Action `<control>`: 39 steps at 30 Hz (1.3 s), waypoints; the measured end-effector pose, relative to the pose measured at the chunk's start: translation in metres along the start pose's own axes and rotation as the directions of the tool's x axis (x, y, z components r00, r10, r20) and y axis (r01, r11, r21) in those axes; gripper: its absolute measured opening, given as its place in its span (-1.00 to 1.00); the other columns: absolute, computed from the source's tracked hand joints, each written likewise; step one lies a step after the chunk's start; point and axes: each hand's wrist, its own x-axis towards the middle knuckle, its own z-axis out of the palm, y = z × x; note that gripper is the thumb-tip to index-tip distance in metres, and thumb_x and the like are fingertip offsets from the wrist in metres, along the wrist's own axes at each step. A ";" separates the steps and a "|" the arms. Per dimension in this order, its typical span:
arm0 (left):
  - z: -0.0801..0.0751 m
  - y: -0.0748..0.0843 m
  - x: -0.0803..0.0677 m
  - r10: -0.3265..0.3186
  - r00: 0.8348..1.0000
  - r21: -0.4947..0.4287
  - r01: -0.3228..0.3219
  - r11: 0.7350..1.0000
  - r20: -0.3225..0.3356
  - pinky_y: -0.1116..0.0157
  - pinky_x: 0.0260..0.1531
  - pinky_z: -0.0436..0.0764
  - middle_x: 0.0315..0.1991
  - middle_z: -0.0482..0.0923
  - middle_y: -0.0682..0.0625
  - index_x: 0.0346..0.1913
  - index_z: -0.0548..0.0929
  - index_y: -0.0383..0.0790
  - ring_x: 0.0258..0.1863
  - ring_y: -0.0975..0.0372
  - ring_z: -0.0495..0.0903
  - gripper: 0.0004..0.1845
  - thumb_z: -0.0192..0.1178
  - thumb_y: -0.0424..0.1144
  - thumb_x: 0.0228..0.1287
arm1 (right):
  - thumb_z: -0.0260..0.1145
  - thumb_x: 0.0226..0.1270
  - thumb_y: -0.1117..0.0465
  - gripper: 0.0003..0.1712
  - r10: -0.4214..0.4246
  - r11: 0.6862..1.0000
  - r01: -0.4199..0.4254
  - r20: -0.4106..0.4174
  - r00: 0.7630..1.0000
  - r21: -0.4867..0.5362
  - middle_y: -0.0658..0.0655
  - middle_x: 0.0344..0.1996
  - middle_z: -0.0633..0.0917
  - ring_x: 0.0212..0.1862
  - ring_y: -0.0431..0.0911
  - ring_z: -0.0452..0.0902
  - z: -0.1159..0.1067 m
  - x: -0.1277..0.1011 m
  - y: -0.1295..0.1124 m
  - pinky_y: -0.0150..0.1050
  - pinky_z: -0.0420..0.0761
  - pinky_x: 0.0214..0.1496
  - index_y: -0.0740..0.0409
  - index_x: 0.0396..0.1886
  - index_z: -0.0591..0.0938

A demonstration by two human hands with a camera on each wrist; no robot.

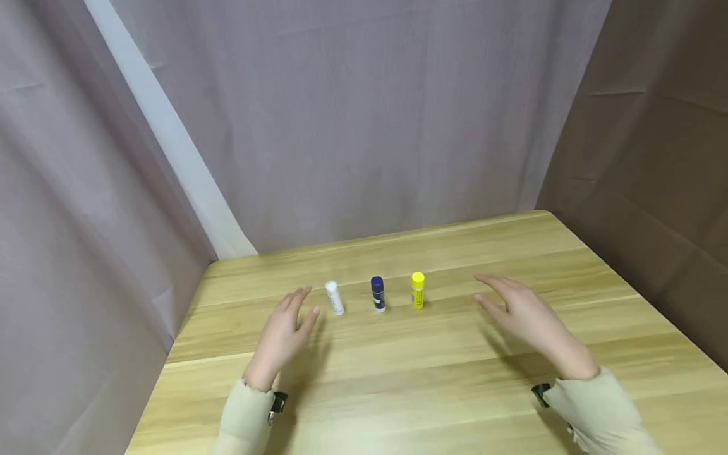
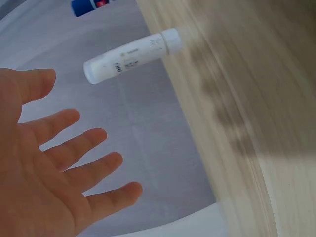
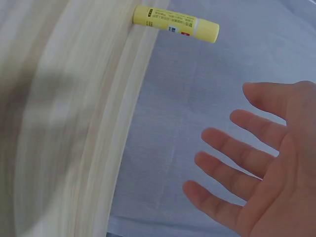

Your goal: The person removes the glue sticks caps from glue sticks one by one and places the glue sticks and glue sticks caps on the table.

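Observation:
Three glue sticks stand upright in a row on the wooden table: a white glue stick [image 1: 335, 298] on the left, a dark blue glue stick [image 1: 378, 294] in the middle and a yellow glue stick [image 1: 418, 291] on the right. My left hand [image 1: 284, 335] hovers just left of the white one, fingers spread and holding nothing. Farther off to the right of the yellow one is my right hand [image 1: 526, 319], its fingers extended and nothing in them. Both wrist views show the open palms, with the white stick [image 2: 132, 56] and the yellow stick [image 3: 176, 23] apart from the fingers.
The wooden table [image 1: 398, 392] has a back edge that meets a grey curtain [image 1: 364, 126]. A brown cloth [image 1: 671, 177] hangs along the right side. At the left, a pale strip [image 1: 170, 133] runs down between curtain folds.

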 end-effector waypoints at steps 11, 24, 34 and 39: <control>0.020 -0.014 0.007 -0.065 0.991 -0.183 0.087 0.979 0.119 -0.11 0.37 0.28 0.41 0.36 -0.25 0.45 0.35 -0.33 0.40 -0.14 0.33 -0.39 0.17 -0.08 0.50 | 0.17 0.57 0.03 -0.44 0.044 0.998 -0.047 0.057 0.997 0.049 0.35 0.28 0.54 0.29 0.33 0.43 0.013 0.016 -0.004 0.29 0.38 0.29 0.26 0.39 0.46; 0.053 -0.012 0.038 -0.076 0.966 -0.315 0.154 0.936 0.246 -0.13 0.21 0.46 0.23 0.55 -0.24 0.29 0.54 -0.24 0.21 -0.15 0.52 -0.50 0.30 -0.09 0.39 | 0.23 0.53 0.12 -0.63 0.001 0.998 -0.005 0.071 0.997 0.063 0.21 -0.13 0.75 -0.07 0.14 0.68 0.024 0.023 -0.009 0.16 0.61 -0.01 0.29 0.14 0.63; 0.073 -0.019 0.047 -0.046 0.959 -0.394 0.159 0.905 0.281 0.01 0.07 0.59 0.02 0.67 -0.11 0.05 0.66 -0.28 0.05 -0.01 0.62 -0.68 0.33 -0.16 0.36 | 0.26 0.49 0.18 -0.75 0.004 0.998 -0.017 0.196 0.981 0.061 0.03 -0.35 0.73 -0.37 -0.18 0.59 0.046 0.021 0.004 -0.12 0.62 -0.28 0.25 -0.02 0.69; 0.075 -0.017 0.048 -0.035 0.959 -0.368 0.141 0.919 0.282 0.10 -0.03 0.64 -0.03 0.69 -0.13 0.01 0.67 -0.29 -0.04 0.04 0.65 -0.72 0.31 -0.18 0.38 | 0.24 0.49 0.21 -0.80 0.002 0.996 -0.024 0.244 0.970 0.087 -0.03 -0.50 0.64 -0.56 -0.25 0.43 0.053 0.018 0.006 -0.29 0.49 -0.48 0.24 -0.09 0.70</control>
